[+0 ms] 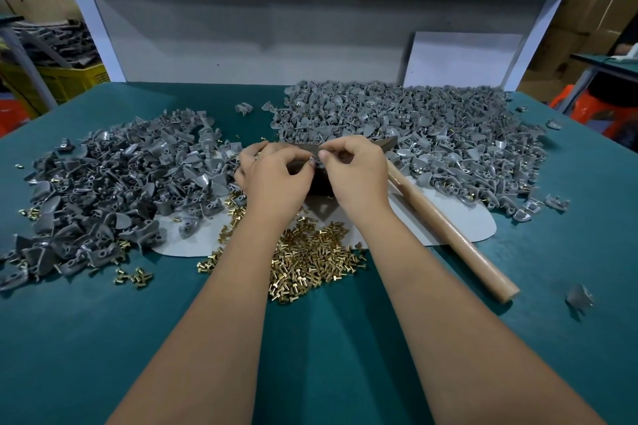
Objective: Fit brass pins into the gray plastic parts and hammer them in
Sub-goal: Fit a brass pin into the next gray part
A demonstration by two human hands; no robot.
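Both hands, left hand (272,169) and right hand (352,166), pinch one gray part (316,149) together; the tiny pin, hidden, might slip out crooked.

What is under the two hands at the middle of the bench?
A dark block shows beneath the left hand and right hand; whatever their fingertips pinch is covered.

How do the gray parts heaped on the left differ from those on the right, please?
The left pile looks darker and shows hardly any brass in its parts; the right pile looks lighter, with brass pins glinting in many parts. The right pile reaches farther back on the table. Both are similar gray plastic parts on the green mat.
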